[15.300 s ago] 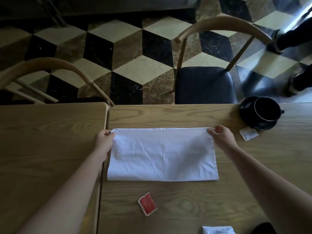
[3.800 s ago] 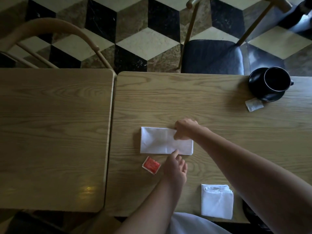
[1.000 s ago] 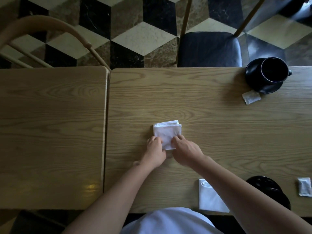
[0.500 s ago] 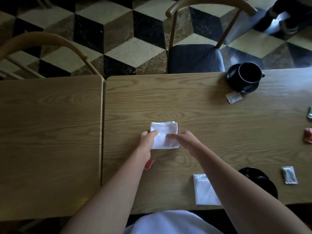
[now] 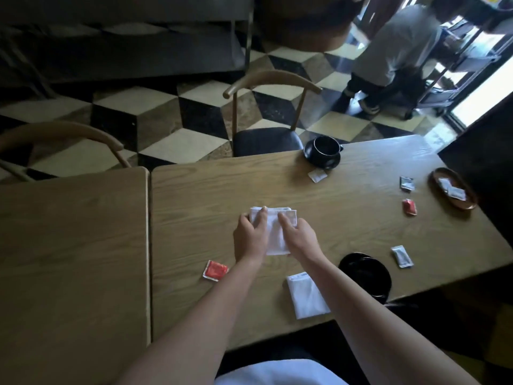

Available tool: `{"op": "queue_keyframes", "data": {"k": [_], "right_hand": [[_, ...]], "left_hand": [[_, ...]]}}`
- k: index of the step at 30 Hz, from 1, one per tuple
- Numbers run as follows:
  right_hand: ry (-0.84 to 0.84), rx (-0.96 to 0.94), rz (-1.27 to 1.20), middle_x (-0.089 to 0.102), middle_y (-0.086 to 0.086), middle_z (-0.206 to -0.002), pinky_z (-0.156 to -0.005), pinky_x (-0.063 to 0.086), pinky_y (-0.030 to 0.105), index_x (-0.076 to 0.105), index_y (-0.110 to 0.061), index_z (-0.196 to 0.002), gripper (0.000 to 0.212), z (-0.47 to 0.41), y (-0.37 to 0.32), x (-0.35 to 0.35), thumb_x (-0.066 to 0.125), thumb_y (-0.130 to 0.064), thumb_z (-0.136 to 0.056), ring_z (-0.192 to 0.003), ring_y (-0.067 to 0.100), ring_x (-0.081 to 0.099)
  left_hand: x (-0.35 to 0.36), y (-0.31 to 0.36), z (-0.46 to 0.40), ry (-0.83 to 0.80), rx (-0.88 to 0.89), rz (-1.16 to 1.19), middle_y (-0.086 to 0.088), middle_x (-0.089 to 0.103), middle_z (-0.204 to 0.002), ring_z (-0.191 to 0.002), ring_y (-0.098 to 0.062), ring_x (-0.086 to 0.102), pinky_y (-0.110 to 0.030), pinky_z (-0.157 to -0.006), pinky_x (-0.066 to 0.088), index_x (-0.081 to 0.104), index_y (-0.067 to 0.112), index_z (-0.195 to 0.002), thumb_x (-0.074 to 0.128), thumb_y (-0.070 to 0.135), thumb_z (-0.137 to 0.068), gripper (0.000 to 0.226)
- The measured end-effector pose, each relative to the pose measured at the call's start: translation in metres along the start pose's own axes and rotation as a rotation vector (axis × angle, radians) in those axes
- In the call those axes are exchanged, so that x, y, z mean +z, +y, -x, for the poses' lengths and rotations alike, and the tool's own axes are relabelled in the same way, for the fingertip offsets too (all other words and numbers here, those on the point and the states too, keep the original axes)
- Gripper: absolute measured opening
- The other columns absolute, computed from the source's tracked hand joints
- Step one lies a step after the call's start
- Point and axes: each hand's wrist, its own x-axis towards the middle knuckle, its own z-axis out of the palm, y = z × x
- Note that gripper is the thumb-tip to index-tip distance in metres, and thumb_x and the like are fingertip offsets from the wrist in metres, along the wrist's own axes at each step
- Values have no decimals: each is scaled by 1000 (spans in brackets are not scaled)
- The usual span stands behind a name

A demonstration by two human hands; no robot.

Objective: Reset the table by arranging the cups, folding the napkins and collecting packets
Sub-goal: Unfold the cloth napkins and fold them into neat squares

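From the head camera, a dim café: a wooden table (image 5: pixel 347 218) stood over a cube-patterned floor, packets scattered about it. Both hands lay flat on the folded napkin (image 5: pixel 274 232) mid-table; the left hand (image 5: pixel 251 237) spread over its left edge, the right hand (image 5: pixel 298 236) pressed on its right, neither gripping. The napkin's long axis ran away from the person. The red packet (image 5: pixel 215 270) sat just left of the left wrist, that hand's easier pick. A second napkin (image 5: pixel 305 295) lay near the front edge.
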Motion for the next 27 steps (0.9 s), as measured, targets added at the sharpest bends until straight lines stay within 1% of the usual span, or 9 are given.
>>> {"op": "queue_keyframes", "data": {"k": [2,6,10,15,19,22,23,25,27], "right_hand": [[73,-25,7,69,3,-89,-69,43,31,66,-14,-85,51,4,1,-11,45,-58,-97,-86,24,64],[212,-82,11,49,-4,-56,-51,33,32,43,-16,-54,59,8,2,-31,42,-55,-100,-56,18,46],[277,-124,-16,49,-1,-59,-56,36,34,43,-11,-59,55,0,3,-52,47,-47,-101,-57,17,43],[337,-142,-42,44,-2,-55,-56,33,37,38,-13,-57,52,-25,9,-93,51,-39,-100,-55,15,40],[249,-93,-92,43,2,-60,-57,29,35,43,-13,-61,49,-75,25,-149,57,-41,-98,-59,18,38],[130,-37,-101,44,2,-65,-57,26,31,55,-5,-68,43,-126,42,-208,61,-38,-96,-63,17,39],[92,-10,-103,47,3,-68,-57,28,30,62,0,-74,40,-146,46,-227,62,-34,-95,-65,17,41],[38,38,-115,53,3,-71,-58,31,29,71,-5,-83,26,-188,51,-259,63,-27,-93,-67,17,45],[11,76,-154,52,7,-76,-63,33,30,71,-10,-85,16,-234,52,-282,62,-22,-91,-71,19,46]], "left_hand": [[2,7,11,-2,25,38,-14,72,-103,-97,-32,66,-30,-68,38,59,14,-94,53,59,-91,46],[12,17,20,9,45,92,-17,72,-108,-101,-33,64,-32,-72,39,67,6,-102,48,49,-98,47],[35,30,27,32,33,164,-21,71,-110,-103,-36,63,-35,-79,43,69,2,-106,47,37,-101,41],[85,50,29,-5,-47,212,-18,71,-107,-99,-36,64,-33,-78,47,68,5,-106,48,42,-100,42],[138,68,13,-219,-70,128,-4,66,-83,-80,-29,62,-31,-64,44,58,12,-92,49,47,-98,37],[182,87,-7,-477,-126,154,-4,60,-81,-62,-19,60,-25,-42,46,53,15,-86,56,31,-97,20],[198,95,-14,-537,-170,197,-5,60,-80,-56,-15,60,-22,-39,45,54,15,-86,58,21,-96,12],[232,109,-30,-613,-298,300,-4,61,-75,-50,-11,58,-20,-42,43,56,14,-88,60,5,-89,9],[270,122,-47,-662,-511,495,-7,59,-75,-56,-16,54,-21,-45,42,58,11,-89,58,-4,-86,15]]}}
